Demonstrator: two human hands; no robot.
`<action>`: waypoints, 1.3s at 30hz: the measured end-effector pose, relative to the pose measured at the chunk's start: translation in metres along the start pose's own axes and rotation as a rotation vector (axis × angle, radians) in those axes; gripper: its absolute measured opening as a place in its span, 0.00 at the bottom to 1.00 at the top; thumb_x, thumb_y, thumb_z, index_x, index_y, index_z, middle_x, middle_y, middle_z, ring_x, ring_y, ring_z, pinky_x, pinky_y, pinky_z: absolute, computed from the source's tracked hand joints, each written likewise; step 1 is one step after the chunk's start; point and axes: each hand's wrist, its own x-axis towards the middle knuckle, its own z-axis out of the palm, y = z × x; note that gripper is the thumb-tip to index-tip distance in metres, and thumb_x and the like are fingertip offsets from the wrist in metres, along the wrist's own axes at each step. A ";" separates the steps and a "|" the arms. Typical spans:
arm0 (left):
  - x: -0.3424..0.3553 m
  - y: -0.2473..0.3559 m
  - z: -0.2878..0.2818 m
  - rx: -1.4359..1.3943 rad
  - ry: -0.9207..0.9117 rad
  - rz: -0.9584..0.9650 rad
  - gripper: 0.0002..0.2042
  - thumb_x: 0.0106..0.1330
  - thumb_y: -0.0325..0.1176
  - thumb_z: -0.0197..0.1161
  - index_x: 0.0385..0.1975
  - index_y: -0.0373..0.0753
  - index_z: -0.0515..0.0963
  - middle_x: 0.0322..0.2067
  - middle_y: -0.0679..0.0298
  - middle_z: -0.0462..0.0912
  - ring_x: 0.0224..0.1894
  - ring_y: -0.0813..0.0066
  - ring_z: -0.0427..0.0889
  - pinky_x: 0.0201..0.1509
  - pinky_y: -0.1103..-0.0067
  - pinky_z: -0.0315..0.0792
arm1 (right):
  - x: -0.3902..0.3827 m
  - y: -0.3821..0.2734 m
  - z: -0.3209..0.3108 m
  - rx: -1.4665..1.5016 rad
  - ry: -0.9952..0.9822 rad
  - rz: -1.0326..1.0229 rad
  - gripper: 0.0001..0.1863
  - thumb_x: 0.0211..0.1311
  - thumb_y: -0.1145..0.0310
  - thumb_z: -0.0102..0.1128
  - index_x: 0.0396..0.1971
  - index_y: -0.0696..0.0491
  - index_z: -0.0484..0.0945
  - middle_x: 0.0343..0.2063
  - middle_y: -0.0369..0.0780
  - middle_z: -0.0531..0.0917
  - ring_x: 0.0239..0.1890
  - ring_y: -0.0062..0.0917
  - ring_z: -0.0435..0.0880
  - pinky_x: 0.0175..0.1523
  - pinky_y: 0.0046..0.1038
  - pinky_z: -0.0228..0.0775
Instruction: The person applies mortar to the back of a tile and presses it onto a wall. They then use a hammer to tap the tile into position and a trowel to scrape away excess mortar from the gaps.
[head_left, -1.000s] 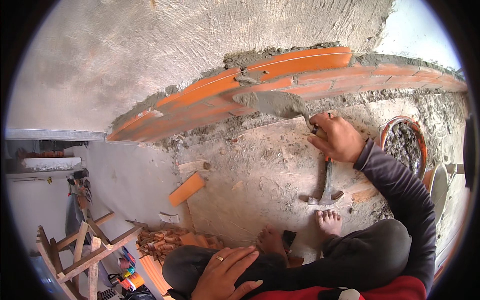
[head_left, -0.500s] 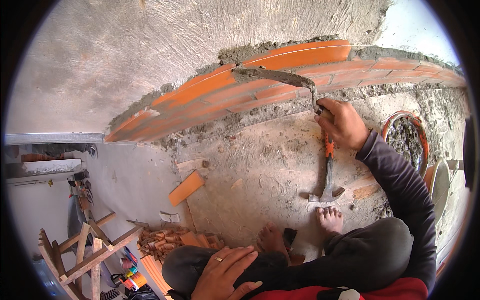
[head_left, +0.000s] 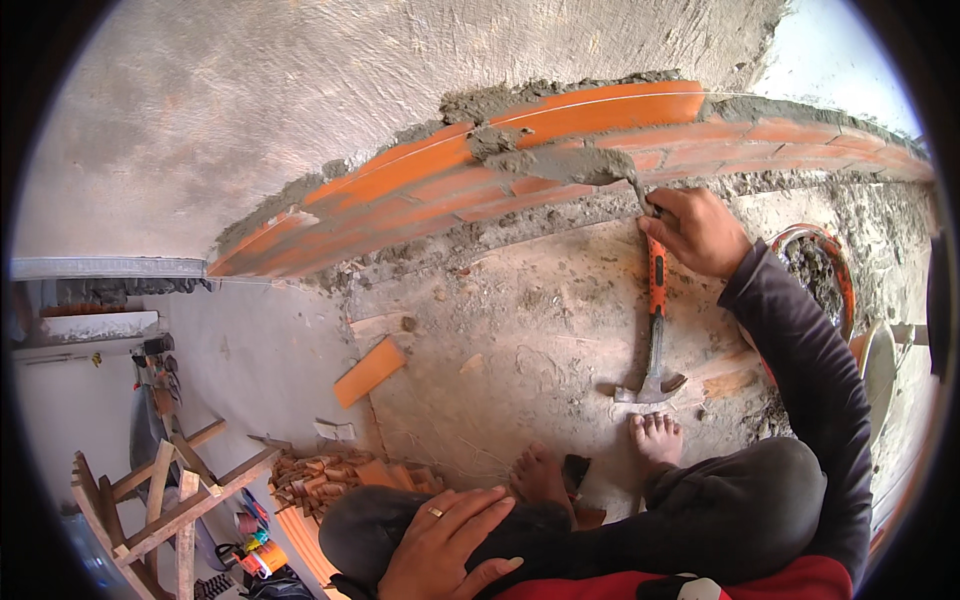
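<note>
Against the orange brick wall course [head_left: 560, 150], a mortar-laden steel trowel [head_left: 565, 163] lies flat on the brick face, its handle clamped in the right hand [head_left: 700, 232], fingers curled shut around it. An orange-handled claw hammer [head_left: 654, 335] stands just below. Left hand [head_left: 447, 545] rests spread-fingered on the dark-trousered knee [head_left: 370, 525].
</note>
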 end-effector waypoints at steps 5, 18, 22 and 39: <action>0.003 0.001 -0.001 0.008 -0.017 -0.004 0.30 0.65 0.46 0.66 0.64 0.37 0.71 0.63 0.50 0.74 0.62 0.46 0.72 0.67 0.58 0.64 | 0.020 0.003 -0.007 0.045 -0.100 0.024 0.15 0.67 0.62 0.62 0.32 0.60 0.78 0.19 0.51 0.78 0.27 0.52 0.80 0.35 0.45 0.71; 0.005 0.001 0.002 0.010 -0.041 -0.003 0.30 0.65 0.49 0.67 0.62 0.36 0.73 0.61 0.53 0.76 0.61 0.51 0.75 0.66 0.61 0.66 | -0.002 0.018 -0.003 -0.179 0.057 0.059 0.12 0.64 0.62 0.64 0.34 0.57 0.80 0.23 0.50 0.82 0.29 0.49 0.83 0.36 0.44 0.74; 0.003 0.000 0.001 0.006 -0.045 -0.015 0.31 0.63 0.49 0.68 0.61 0.36 0.74 0.61 0.54 0.76 0.60 0.54 0.76 0.66 0.62 0.67 | -0.003 -0.002 -0.017 -0.127 -0.081 0.076 0.13 0.63 0.61 0.65 0.33 0.58 0.80 0.22 0.50 0.81 0.28 0.46 0.83 0.35 0.41 0.74; 0.001 0.007 0.001 0.026 -0.019 -0.012 0.31 0.63 0.45 0.67 0.64 0.37 0.71 0.63 0.50 0.74 0.63 0.47 0.72 0.67 0.58 0.63 | 0.054 -0.008 -0.020 -0.020 -0.321 -0.085 0.16 0.64 0.62 0.64 0.35 0.62 0.81 0.27 0.52 0.82 0.34 0.48 0.82 0.42 0.44 0.73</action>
